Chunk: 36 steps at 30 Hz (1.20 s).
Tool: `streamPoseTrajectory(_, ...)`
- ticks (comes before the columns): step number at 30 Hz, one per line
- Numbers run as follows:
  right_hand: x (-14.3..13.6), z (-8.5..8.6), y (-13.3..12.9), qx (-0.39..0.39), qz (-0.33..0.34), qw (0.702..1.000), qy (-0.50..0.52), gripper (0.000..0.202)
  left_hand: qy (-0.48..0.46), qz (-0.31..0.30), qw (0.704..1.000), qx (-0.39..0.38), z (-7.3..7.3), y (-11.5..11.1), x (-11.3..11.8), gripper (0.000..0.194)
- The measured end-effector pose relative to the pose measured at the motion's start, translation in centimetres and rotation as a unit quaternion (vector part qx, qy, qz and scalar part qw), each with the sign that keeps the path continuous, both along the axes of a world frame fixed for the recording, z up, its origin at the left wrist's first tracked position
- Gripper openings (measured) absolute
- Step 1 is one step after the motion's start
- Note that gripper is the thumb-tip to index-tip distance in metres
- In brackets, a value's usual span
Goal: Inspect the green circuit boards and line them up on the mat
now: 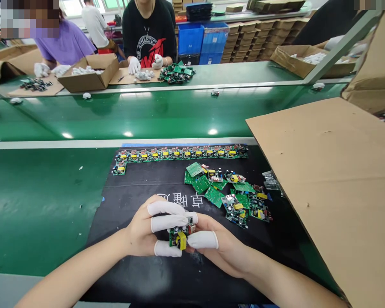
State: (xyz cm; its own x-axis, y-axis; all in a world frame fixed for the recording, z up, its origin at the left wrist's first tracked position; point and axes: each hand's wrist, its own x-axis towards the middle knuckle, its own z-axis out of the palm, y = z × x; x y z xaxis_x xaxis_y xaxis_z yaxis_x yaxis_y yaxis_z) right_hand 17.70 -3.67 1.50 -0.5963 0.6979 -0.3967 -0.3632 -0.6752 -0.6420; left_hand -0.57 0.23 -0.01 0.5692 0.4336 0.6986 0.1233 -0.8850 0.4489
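Between my hands, above a black mat [131,282], is a small green circuit board [181,238] with a yellow transformer on it. White finger cots cover several of my fingertips. My left hand [150,224] grips the board from the left, its fingers over the top and side. From the right, my right hand [211,239] pinches the same board with thumb and fingers. Beyond them lies a loose pile of circuit boards [214,196], some face down. A neat row of circuit boards [176,154] runs along the mat's far edge, with one more board [119,168] below its left end.
A large cardboard sheet [333,179] slants along my right side. Past the mat runs a green conveyor belt [167,113] carrying small white-wrapped pieces. Across it, co-workers in white gloves sit by a cardboard box [90,79] and a heap of circuit boards [177,72].
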Motion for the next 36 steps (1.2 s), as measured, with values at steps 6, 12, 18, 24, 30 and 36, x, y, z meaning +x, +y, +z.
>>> streamPoseTrajectory(6, -0.01, -0.22, -0.05, -0.003, 0.004, 1.0, 0.02, 0.019, 0.001, 0.005, 1.0, 0.031, 0.36, -0.06, 0.16, 0.034)
streamPoseTrajectory(12, 0.0, -0.57, -0.02, 0.009, 0.003, 1.0, 0.024, 0.02, -0.009, 0.011, 1.0, 0.013, 0.02, -0.1, -0.04, 0.038)
streamPoseTrajectory(18, 0.01, -0.68, -0.03, 0.017, 0.008, 0.999, 0.031, 0.02, -0.027, 0.001, 1.0, -0.008, -0.24, -0.04, -0.2, 0.043)
streamPoseTrajectory(24, -0.06, -0.4, 0.05, -0.024, 0.002, 0.999, 0.031, 0.017, -0.013, 0.016, 0.999, 0.028, 0.02, -0.04, -0.12, 0.04)
streamPoseTrajectory(30, 0.01, -0.26, -0.02, -0.01, 0.019, 0.999, 0.041, 0.022, 0.0, 0.032, 0.999, 0.043, 0.01, -0.15, -0.12, 0.045)
streamPoseTrajectory(36, -0.25, -0.33, -0.26, 0.011, 0.002, 1.0, 0.014, 0.026, -0.015, 0.032, 0.999, 0.033, -0.04, -0.08, -0.15, 0.042)
